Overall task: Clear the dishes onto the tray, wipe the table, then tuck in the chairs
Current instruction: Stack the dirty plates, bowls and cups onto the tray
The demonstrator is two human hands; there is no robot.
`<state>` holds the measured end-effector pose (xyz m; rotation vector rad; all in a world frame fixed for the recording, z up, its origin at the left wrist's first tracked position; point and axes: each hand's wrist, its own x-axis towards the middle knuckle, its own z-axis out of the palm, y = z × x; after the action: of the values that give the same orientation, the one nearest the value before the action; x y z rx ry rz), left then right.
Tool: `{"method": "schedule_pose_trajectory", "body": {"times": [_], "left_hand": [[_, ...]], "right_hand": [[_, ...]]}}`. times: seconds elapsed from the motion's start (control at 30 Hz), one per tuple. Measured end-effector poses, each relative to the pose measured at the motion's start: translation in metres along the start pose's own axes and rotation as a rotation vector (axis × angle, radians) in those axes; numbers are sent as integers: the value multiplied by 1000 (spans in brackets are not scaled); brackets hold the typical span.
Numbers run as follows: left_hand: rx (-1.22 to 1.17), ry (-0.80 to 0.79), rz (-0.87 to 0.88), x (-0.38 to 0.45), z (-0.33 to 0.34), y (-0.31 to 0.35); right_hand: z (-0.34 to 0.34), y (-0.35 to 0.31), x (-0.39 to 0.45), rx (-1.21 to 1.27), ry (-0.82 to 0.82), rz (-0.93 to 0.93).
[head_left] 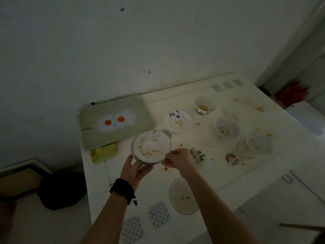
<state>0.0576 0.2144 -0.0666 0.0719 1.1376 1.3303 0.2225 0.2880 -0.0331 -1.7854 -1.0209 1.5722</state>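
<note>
I hold a dirty white plate (151, 147) above the table, just right of the green tray (112, 136). My left hand (134, 170) grips its near-left rim from below, and my right hand (178, 158) pinches its right rim. The tray lies at the table's far-left corner and bears nothing. A yellow cloth (103, 153) lies by the tray's near edge. Dirty dishes stand on the white table (202, 176): a blue-patterned bowl (177, 120), a gold-rimmed cup (205, 105), a white bowl (227, 130), a glass (244, 150), a spoon (231, 158) and a flat plate (182, 196) under my right forearm.
Orange food scraps and crumbs are scattered over the table, and a floral dish (197, 155) lies partly hidden behind my right hand. A wall runs behind the table. A dark round bag (61, 189) sits on the floor to the left. A white chair (288, 205) stands at the right.
</note>
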Motion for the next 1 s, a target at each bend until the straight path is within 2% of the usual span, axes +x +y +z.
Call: {"method": "schedule_pose_trajectory", "body": {"times": [0.1, 0.33, 0.43, 0.53, 0.63, 0.87, 1.0], "left_hand": [[9, -4, -3, 6, 8, 2], [23, 2, 34, 32, 29, 16], [-11, 26, 65, 49, 44, 19], [-39, 44, 106, 63, 62, 20], [-62, 74, 129, 79, 83, 15], [-57, 103, 142, 98, 104, 3], [-78, 113, 158, 100, 111, 1]], "right_hand": [[-14, -9, 8, -113, 2, -12], [-66, -24, 106, 5, 143, 104], [-77, -25, 155, 51, 72, 173], [-74, -21, 192, 59, 8, 207], [-67, -17, 226, 34, 73, 316], [-55, -18, 260, 106, 135, 332], [-55, -17, 265, 200, 87, 333]]}}
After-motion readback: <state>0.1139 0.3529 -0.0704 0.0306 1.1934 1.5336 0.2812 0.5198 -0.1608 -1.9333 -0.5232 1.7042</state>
